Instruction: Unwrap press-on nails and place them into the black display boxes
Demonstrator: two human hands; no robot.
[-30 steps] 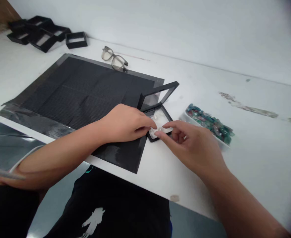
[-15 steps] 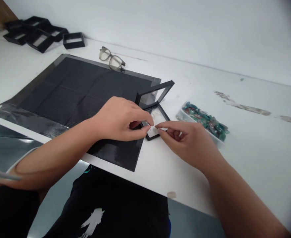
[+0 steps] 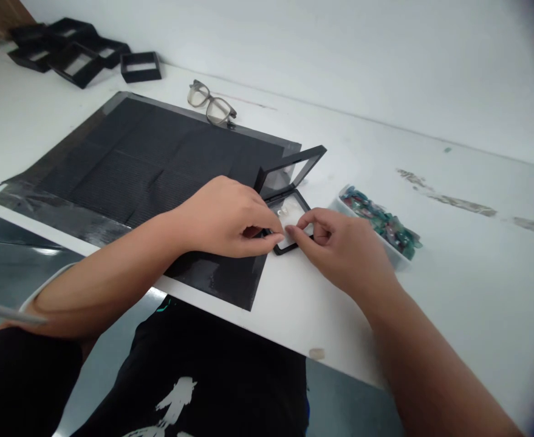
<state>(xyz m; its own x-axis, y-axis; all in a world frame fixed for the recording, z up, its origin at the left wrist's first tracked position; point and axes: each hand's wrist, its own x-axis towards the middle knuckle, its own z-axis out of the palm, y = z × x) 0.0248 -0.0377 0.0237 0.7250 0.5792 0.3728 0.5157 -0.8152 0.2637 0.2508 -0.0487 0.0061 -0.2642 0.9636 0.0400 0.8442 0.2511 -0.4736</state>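
A small black display case (image 3: 289, 159) stands on the table with its windowed lid tilted up. White film or lining shows in its lower half, with tiny pale bits (image 3: 287, 209) on it. My left hand (image 3: 234, 218) is over the case's left side, thumb and forefinger pinched together. From the right, my right hand (image 3: 339, 243) reaches over the front corner, its thumb and forefinger also closed in a pinch. The fingertips of both hands nearly meet above the lining. Whatever lies between them is too small to make out.
A clear plastic box (image 3: 346, 206) of green and reddish stone pieces stands right of the case. A black ribbed mat (image 3: 112, 158) lies at left. Glasses (image 3: 212, 103) rest behind it, and several black frames (image 3: 141, 67) are piled at the back left.
My right hand has shifted slightly left and its forefinger is more bent. My left hand stays pinched at the case. The whole view has moved a little.
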